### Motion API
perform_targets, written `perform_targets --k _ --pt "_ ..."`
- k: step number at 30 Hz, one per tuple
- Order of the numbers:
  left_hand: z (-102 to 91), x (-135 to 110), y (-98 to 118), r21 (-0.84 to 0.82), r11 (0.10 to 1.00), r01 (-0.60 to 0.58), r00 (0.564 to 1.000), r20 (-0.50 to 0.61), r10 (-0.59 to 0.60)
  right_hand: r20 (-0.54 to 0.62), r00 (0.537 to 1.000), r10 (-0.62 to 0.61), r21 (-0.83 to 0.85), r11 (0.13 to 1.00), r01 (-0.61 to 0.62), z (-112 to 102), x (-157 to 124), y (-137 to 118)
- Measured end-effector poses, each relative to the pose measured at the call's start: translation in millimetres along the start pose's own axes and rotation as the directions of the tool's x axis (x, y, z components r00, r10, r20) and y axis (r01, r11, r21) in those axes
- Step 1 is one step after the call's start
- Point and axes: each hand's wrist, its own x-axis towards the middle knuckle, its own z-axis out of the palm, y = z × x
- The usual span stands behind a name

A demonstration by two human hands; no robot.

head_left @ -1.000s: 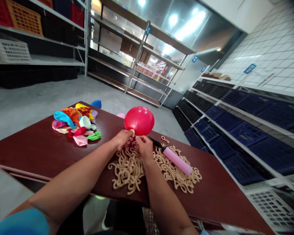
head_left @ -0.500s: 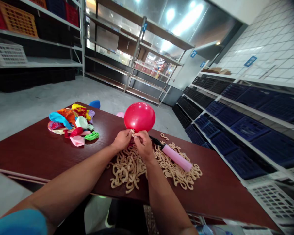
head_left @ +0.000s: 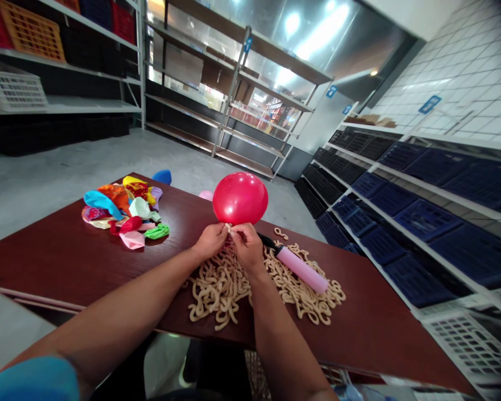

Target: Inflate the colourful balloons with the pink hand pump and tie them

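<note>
A blown-up red balloon (head_left: pixel 240 197) stands above my two hands at the middle of the dark wooden table (head_left: pixel 67 256). My left hand (head_left: pixel 211 240) pinches the balloon's neck from the left. My right hand (head_left: pixel 246 245) pinches the same neck from the right, and a small beige clip shows between the fingertips. Under my hands lies a heap of beige curled clips (head_left: pixel 221 287). A pink hand pump (head_left: pixel 298 268) with a black nozzle lies on the heap to the right.
A pile of flat balloons in many colours (head_left: pixel 123 210) lies at the table's far left. Metal shelving with crates stands at the back and left. Racks of dark blue crates (head_left: pixel 421 217) run along the right wall. A white crate (head_left: pixel 463 345) sits at lower right.
My right hand has come up to meet the left at the balloon's neck. The balloon has risen a little and shifted slightly right.
</note>
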Motion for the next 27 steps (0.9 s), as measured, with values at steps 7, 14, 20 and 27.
perform_targets --k 7,14,20,27 --pt "-3.9 -3 2 0.128 0.985 -0.116 0.993 0.048 0.110 -0.014 0.990 0.143 0.081 0.987 -0.141 3 -1 9" --pt "-7.5 -5 7 0.275 0.948 -0.160 0.985 0.106 0.136 0.044 0.996 0.074 0.001 0.997 -0.075 -2 -1 8" --pt "-4.1 -3 8 0.136 0.987 -0.091 0.992 0.095 0.078 0.010 1.000 -0.004 -0.186 0.983 0.006 -2 -1 1" --pt "1.0 -1 4 -0.158 0.985 -0.075 0.987 0.128 0.096 -0.178 0.973 0.146 -0.204 0.962 -0.181 8 -1 3"
